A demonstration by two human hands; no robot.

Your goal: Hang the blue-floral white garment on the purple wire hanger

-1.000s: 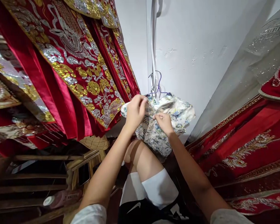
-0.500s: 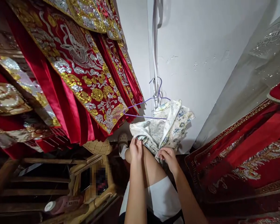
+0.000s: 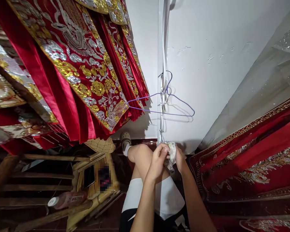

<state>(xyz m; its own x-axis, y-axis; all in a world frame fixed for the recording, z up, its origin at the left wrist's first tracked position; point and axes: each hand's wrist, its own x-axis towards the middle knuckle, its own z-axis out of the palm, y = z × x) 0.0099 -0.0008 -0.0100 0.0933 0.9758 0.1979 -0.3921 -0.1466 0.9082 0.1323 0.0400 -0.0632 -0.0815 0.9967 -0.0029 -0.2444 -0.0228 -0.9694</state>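
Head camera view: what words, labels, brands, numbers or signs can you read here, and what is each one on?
No text is readable.
Pinkish bottle: marks on its side, too blurred to read.
Black clothing on the lap: a white mark, partly covered, no letters visible.
Crumpled patterned cloth: no lettering shows.

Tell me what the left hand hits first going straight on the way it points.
The bunched floral cloth, right at the left hand's fingertips. Past that, probably the white wall; depth is hard to judge here.
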